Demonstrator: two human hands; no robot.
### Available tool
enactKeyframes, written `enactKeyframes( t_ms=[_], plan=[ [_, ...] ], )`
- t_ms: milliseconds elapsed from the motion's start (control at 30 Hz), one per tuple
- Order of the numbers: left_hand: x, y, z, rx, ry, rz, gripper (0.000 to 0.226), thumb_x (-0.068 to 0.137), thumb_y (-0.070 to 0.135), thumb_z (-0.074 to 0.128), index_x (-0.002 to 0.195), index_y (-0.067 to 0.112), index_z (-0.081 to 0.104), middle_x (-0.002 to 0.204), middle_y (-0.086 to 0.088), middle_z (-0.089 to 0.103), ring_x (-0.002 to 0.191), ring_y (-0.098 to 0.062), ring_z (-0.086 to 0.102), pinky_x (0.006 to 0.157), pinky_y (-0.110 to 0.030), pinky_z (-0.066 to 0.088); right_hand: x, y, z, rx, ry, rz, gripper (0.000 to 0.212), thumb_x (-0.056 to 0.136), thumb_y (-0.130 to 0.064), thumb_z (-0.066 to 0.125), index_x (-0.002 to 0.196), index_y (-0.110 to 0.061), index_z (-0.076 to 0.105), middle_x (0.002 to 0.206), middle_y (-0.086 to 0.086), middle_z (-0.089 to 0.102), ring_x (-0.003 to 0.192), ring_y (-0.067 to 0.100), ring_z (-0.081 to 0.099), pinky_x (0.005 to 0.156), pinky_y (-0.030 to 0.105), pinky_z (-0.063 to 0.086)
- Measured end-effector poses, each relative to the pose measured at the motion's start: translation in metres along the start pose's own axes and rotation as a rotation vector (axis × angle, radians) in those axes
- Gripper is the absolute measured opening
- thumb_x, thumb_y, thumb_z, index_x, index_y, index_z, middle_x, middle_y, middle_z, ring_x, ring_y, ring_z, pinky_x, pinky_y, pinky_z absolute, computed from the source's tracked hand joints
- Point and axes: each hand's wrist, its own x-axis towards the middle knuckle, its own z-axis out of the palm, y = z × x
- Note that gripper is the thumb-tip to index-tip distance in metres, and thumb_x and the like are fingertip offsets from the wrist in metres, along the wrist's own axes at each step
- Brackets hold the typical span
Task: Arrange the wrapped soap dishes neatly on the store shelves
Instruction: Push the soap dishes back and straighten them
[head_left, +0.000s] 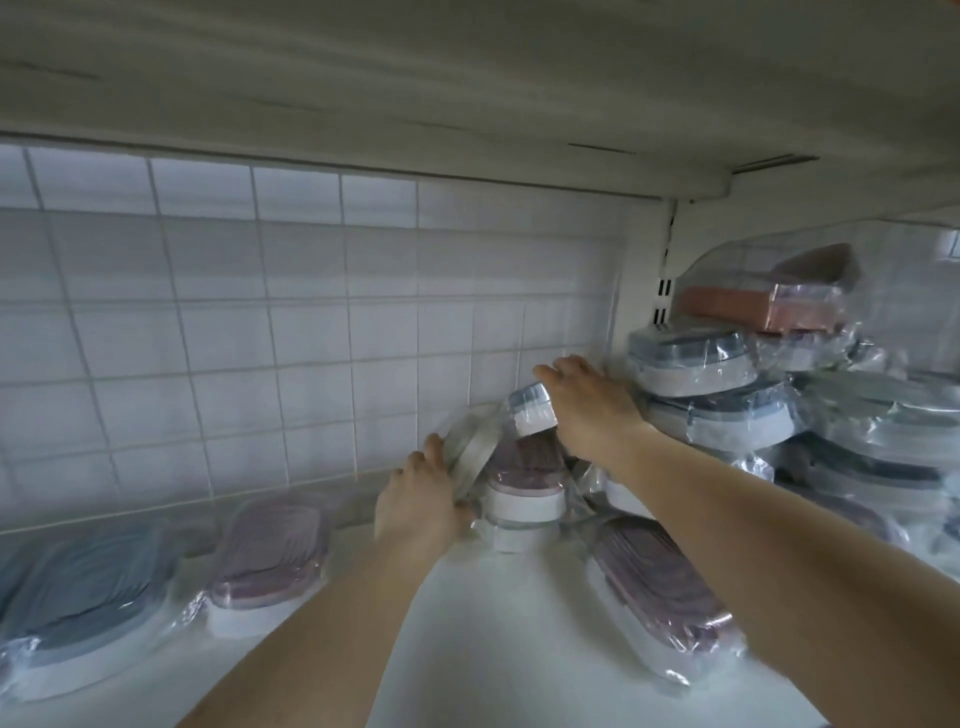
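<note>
Deep inside the white shelf (483, 649), my right hand (592, 405) grips a grey-lidded wrapped soap dish (530, 415), lifted and tilted above a small heap. My left hand (421, 493) holds a wrapped dish standing on its edge (470, 457) against the left side of that heap. Below them a mauve-lidded dish (524, 488) lies on another white one. Another mauve dish (670, 597) lies flat on the shelf under my right forearm. At the left a mauve dish (270, 566) and a blue-grey dish (88, 597) lie side by side.
A loose pile of wrapped grey and blue dishes (727, 395) fills the right side, topped by terracotta ones (763, 306). A white tiled back wall (260, 338) closes the rear. The shelf above (467, 78) hangs low overhead. A slotted upright (665, 291) stands behind the pile.
</note>
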Motion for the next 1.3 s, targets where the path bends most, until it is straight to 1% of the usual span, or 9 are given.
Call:
enactKeyframes(
  t_ms=[133, 400, 567, 767, 900, 1033, 1100, 1200, 1300],
  plan=[
    [0.003, 0.001, -0.014, -0.030, 0.101, -0.019, 0.040, 0.083, 0.024, 0.056, 0.117, 0.012, 0.038, 0.113, -0.009, 0.058, 0.105, -0.034, 0.057, 0.075, -0.032, 0.040, 0.001, 0.008, -0.005, 0.103, 0.108, 0.023, 0.048, 0.089, -0.001, 0.052, 0.134, -0.009, 0.037, 0.134, 0.011, 0.043, 0.125, 0.026, 0.040, 0.090, 0.035, 0.043],
    [-0.039, -0.006, -0.072, 0.083, 0.306, 0.132, 0.050, 0.082, 0.031, 0.057, 0.128, 0.021, 0.040, 0.116, -0.003, 0.058, 0.106, -0.026, 0.055, 0.077, -0.030, 0.040, -0.045, 0.001, -0.032, 0.312, 0.291, 0.034, 0.055, 0.084, -0.011, 0.059, 0.134, -0.010, 0.037, 0.130, 0.011, 0.043, 0.117, 0.025, 0.045, 0.091, 0.035, 0.045],
    [-0.088, -0.030, -0.101, 0.123, 0.328, 0.252, 0.053, 0.081, 0.031, 0.057, 0.131, 0.022, 0.041, 0.112, -0.003, 0.059, 0.102, -0.023, 0.052, 0.072, -0.028, 0.035, -0.096, -0.028, -0.041, 0.439, 0.350, 0.050, 0.059, 0.081, -0.015, 0.062, 0.135, -0.010, 0.039, 0.130, 0.010, 0.047, 0.120, 0.026, 0.043, 0.093, 0.031, 0.037],
    [-0.147, -0.060, -0.104, 0.129, 0.244, 0.289, 0.060, 0.082, 0.033, 0.055, 0.137, 0.027, 0.032, 0.121, 0.000, 0.055, 0.112, -0.022, 0.047, 0.086, -0.030, 0.038, -0.155, -0.067, -0.037, 0.492, 0.303, 0.113, 0.057, 0.079, -0.015, 0.064, 0.131, -0.008, 0.042, 0.127, 0.012, 0.047, 0.121, 0.028, 0.041, 0.093, 0.032, 0.034],
    [-0.182, -0.084, -0.094, 0.293, 0.177, 0.318, 0.066, 0.082, 0.036, 0.055, 0.141, 0.030, 0.026, 0.132, 0.001, 0.049, 0.123, -0.022, 0.043, 0.101, -0.035, 0.033, -0.191, -0.090, -0.024, 0.475, 0.142, 0.159, 0.056, 0.078, -0.012, 0.064, 0.129, -0.009, 0.041, 0.126, 0.011, 0.045, 0.121, 0.030, 0.041, 0.088, 0.031, 0.034],
    [-0.208, -0.100, -0.081, 0.429, 0.148, 0.420, 0.065, 0.085, 0.039, 0.054, 0.142, 0.030, 0.024, 0.136, 0.002, 0.044, 0.125, -0.023, 0.037, 0.100, -0.033, 0.029, -0.219, -0.104, -0.008, 0.440, -0.022, 0.173, 0.058, 0.078, -0.006, 0.062, 0.130, -0.014, 0.039, 0.128, 0.006, 0.039, 0.117, 0.025, 0.043, 0.080, 0.026, 0.031],
    [-0.218, -0.103, -0.078, 0.351, 0.095, 0.445, 0.065, 0.084, 0.049, 0.053, 0.141, 0.033, 0.028, 0.138, 0.004, 0.042, 0.124, -0.022, 0.037, 0.100, -0.033, 0.028, -0.229, -0.107, -0.005, 0.448, -0.109, 0.177, 0.065, 0.074, -0.007, 0.068, 0.131, -0.017, 0.038, 0.131, 0.006, 0.037, 0.117, 0.024, 0.042, 0.082, 0.024, 0.033],
    [-0.218, -0.109, -0.084, 0.190, -0.029, 0.436, 0.060, 0.084, 0.056, 0.051, 0.139, 0.036, 0.036, 0.143, 0.005, 0.035, 0.128, -0.019, 0.031, 0.104, -0.033, 0.024, -0.233, -0.107, -0.009, 0.514, -0.208, 0.230, 0.066, 0.073, -0.031, 0.076, 0.128, -0.021, 0.042, 0.131, 0.005, 0.040, 0.111, 0.022, 0.048, 0.083, 0.026, 0.038],
    [-0.205, -0.123, -0.090, 0.081, -0.147, 0.338, 0.059, 0.081, 0.053, 0.058, 0.135, 0.043, 0.038, 0.150, 0.003, 0.025, 0.138, -0.020, 0.018, 0.111, -0.038, 0.014, -0.223, -0.112, -0.015, 0.587, -0.179, 0.358, 0.065, 0.075, -0.062, 0.062, 0.121, -0.016, 0.049, 0.125, 0.007, 0.048, 0.108, 0.024, 0.051, 0.083, 0.031, 0.041]
  ],
)
